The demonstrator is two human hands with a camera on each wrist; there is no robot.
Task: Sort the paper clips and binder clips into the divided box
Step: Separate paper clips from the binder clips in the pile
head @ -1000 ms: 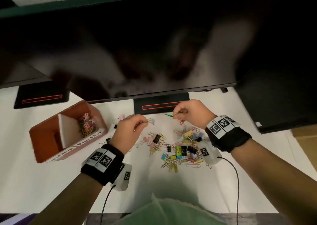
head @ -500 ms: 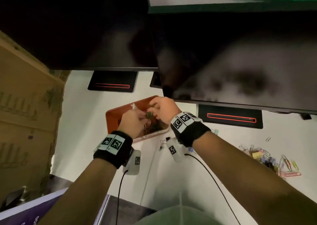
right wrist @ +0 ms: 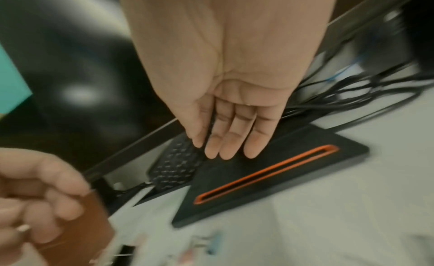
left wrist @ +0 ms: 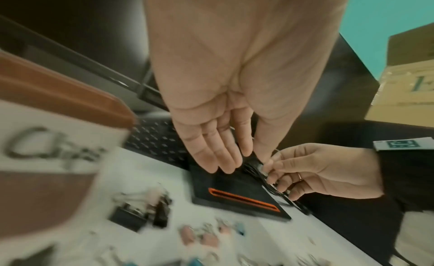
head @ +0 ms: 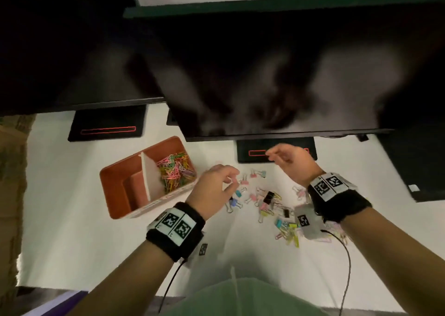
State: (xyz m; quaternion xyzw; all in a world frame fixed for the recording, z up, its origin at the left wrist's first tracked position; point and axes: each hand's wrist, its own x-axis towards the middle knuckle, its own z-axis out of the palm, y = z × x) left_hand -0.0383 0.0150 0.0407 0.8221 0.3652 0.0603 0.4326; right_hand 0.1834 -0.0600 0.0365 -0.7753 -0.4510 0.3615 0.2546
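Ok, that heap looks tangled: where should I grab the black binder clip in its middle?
Pinch the black binder clip by its body, fingers on its two long sides, coming straight down. It seems to lie on top, with a pink clip and a yellow clip close beside it, so a sideways approach would likely snag them.

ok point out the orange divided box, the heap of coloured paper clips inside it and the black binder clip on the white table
orange divided box (head: 113, 190): head view, left outer rim
heap of coloured paper clips (head: 175, 171): head view, middle of heap
black binder clip (head: 268, 197): head view, its black body
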